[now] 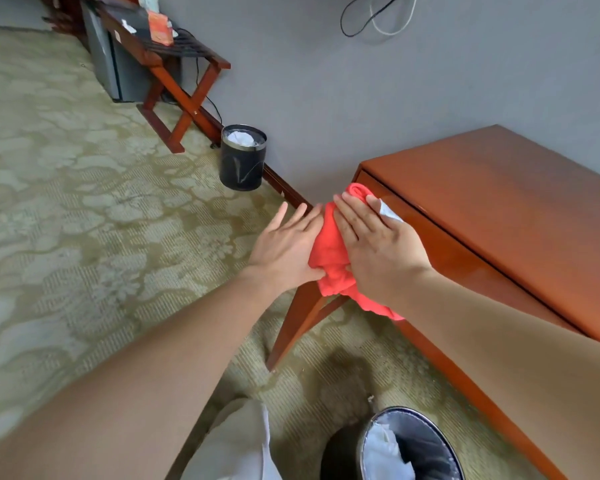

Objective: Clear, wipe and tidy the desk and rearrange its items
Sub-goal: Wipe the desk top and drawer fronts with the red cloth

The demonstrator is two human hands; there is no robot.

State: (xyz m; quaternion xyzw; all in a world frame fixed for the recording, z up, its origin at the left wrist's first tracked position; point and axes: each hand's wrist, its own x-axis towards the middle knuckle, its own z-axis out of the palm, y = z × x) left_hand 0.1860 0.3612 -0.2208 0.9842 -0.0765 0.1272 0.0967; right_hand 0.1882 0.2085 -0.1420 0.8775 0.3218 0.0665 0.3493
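Mid-frame the red cloth (329,251) is pressed at the corner of the bare desk (499,188) by the left hand (288,244) and right hand (378,244), fingers (349,211) straight, so wiping's probably barely begun.

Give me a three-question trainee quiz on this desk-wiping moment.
1. True or false: the left hand and the right hand both touch the crumpled red cloth.
2. The cloth sits at: A) a corner of the glossy orange-brown wooden desk; B) a chair seat; C) a windowsill.
3. Fill in: ___ black cylindrical waste bins stand on the floor.
Key: 1 true; 2 A; 3 two.
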